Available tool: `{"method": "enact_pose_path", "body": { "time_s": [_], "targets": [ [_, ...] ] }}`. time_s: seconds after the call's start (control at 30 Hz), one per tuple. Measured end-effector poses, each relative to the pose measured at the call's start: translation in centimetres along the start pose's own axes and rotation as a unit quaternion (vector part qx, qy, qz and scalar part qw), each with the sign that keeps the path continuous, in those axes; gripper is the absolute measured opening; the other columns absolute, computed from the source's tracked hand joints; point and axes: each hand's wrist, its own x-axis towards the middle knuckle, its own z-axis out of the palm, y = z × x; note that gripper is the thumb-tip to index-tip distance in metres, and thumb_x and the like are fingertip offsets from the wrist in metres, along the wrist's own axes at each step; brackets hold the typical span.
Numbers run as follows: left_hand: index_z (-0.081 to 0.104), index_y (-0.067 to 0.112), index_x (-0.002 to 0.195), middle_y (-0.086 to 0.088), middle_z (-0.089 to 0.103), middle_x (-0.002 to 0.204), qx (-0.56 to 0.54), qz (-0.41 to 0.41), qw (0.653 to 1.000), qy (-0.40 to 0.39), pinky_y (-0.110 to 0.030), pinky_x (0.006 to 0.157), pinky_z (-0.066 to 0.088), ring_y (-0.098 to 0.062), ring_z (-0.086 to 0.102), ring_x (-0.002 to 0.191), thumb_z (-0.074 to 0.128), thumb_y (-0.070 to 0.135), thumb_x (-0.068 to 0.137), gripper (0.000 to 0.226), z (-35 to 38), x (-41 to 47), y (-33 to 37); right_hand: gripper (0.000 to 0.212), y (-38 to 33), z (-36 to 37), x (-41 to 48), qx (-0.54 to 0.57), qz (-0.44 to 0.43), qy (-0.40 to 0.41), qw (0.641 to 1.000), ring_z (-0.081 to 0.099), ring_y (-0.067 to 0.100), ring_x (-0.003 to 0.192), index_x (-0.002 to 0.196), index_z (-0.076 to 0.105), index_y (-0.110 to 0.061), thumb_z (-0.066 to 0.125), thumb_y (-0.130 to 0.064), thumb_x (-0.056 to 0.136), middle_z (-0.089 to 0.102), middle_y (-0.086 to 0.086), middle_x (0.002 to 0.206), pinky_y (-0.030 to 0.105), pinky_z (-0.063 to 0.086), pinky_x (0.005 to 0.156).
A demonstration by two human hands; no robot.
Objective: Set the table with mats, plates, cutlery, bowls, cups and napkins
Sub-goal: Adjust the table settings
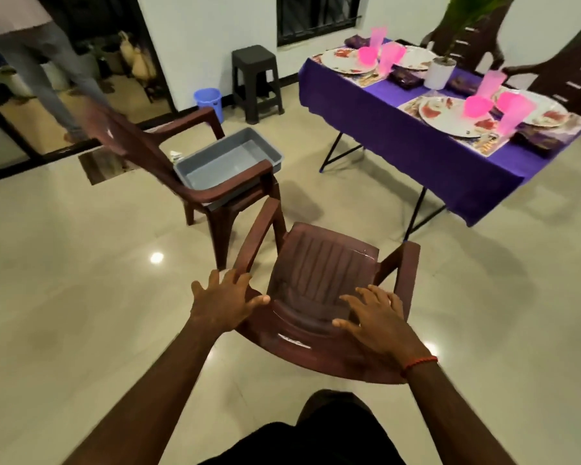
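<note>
Our left hand and right hand lie spread on the chair; the table sits at one o'clock, nearer our right

Could not tell cutlery from the print on its mat, perhaps too blurred; saw only legs of a bystander, cut by the top edge, smeared.

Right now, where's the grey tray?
In the head view, the grey tray sits left of centre on the farther brown chair, left of the purple table and beyond the nearer chair.
</note>
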Motion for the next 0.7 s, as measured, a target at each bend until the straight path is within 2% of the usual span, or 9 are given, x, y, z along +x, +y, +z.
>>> {"method": "enact_pose_path", "body": {
  "time_s": [0.13,0.23,0.3,0.37,0.43,0.47,0.53,0.57,0.7],
  "targets": [
    [0.029,0.036,0.154,-0.005,0.032,0.162,-0.015,-0.011,0.998,-0.063,-0.068,0.11,0.032,-0.04,0.033,0.145,0.026,0.09,0.083,0.089,0.4,0.5,-1.5,0.081,-1.3,0.4,-2.3,0.028,0.074,-0.036,0.996,0.009,0.028,0.152,0.15,0.036,-0.038,0.018,-0.083,0.085,0.027,0.003,0.162,0.053,0.009,0.12],
    [0.038,0.033,0.149,-0.011,0.05,0.147,-0.041,-0.015,0.992,-0.115,-0.059,0.104,0.045,-0.04,0.05,0.131,0.021,0.104,0.065,0.111,0.4,2.6,-2.6,0.101,-1.5,1.2,-3.1,0.051,0.134,-0.062,0.988,0.021,0.031,0.148,0.144,0.044,-0.037,0.005,-0.093,0.069,0.037,0.004,0.155,0.056,0.022,0.115],
    [0.046,0.028,0.144,-0.01,0.059,0.14,-0.064,0.0,0.988,-0.137,-0.051,0.101,0.05,-0.034,0.06,0.121,0.021,0.107,0.058,0.119,0.4,4.3,-3.3,0.114,-1.2,1.9,-2.9,0.107,0.169,-0.089,0.976,0.038,0.031,0.138,0.138,0.049,-0.034,0.004,-0.102,0.059,0.048,0.006,0.144,0.053,0.034,0.11],
    [0.052,0.021,0.14,-0.009,0.061,0.139,-0.068,-0.006,0.985,-0.158,-0.046,0.1,0.051,-0.031,0.062,0.118,0.035,0.095,0.075,0.1,-0.1,5.8,-3.4,0.117,-0.6,3.3,-1.9,0.142,0.179,-0.123,0.966,0.054,0.027,0.125,0.135,0.052,-0.032,0.007,-0.105,0.056,0.058,0.004,0.136,0.046,0.044,0.104],
    [0.057,0.018,0.136,-0.008,0.062,0.137,-0.06,0.006,0.984,-0.168,-0.043,0.102,0.05,-0.028,0.062,0.118,0.044,0.083,0.086,0.084,-0.1,7.5,-3.5,0.118,0.2,5.0,-0.5,0.147,0.193,-0.146,0.959,0.061,0.024,0.116,0.135,0.053,-0.036,0.009,-0.107,0.051,0.063,-0.001,0.131,0.043,0.05,0.098],
    [0.059,0.018,0.135,-0.008,0.063,0.135,-0.057,0.015,0.983,-0.175,-0.042,0.102,0.049,-0.027,0.063,0.117,0.048,0.082,0.084,0.082,0.3,8.2,-3.5,0.108,0.3,5.2,-0.1,0.144,0.205,-0.159,0.955,0.063,0.024,0.113,0.135,0.053,-0.038,0.018,-0.105,0.057,0.064,-0.001,0.13,0.043,0.051,0.096],
    [0.063,0.018,0.128,-0.006,0.067,0.128,-0.055,0.029,0.982,-0.181,-0.038,0.099,0.051,-0.025,0.065,0.111,0.059,0.077,0.081,0.076,0.7,9.5,-3.3,0.077,0.8,5.4,0.8,0.133,0.225,-0.179,0.949,0.064,0.025,0.112,0.136,0.05,-0.043,0.048,-0.086,0.073,0.065,-0.002,0.128,0.042,0.051,0.095],
    [0.063,0.016,0.125,-0.006,0.068,0.124,-0.048,0.03,0.982,-0.178,-0.037,0.096,0.052,-0.023,0.065,0.108,0.065,0.072,0.082,0.071,0.7,10.2,-3.5,0.072,0.5,4.9,1.2,0.136,0.227,-0.18,0.947,0.063,0.024,0.114,0.137,0.049,-0.046,0.055,-0.079,0.072,0.065,-0.003,0.128,0.042,0.051,0.096],
    [0.063,0.017,0.125,-0.004,0.068,0.122,-0.037,0.038,0.987,-0.15,-0.035,0.094,0.053,-0.022,0.065,0.106,0.074,0.066,0.077,0.069,-1.5,12.8,-4.0,0.104,2.0,6.2,4.4,0.179,0.268,-0.171,0.931,0.064,0.024,0.109,0.13,0.058,-0.04,0.054,-0.098,0.044,0.068,-0.002,0.119,0.042,0.052,0.093]
  ]
}}
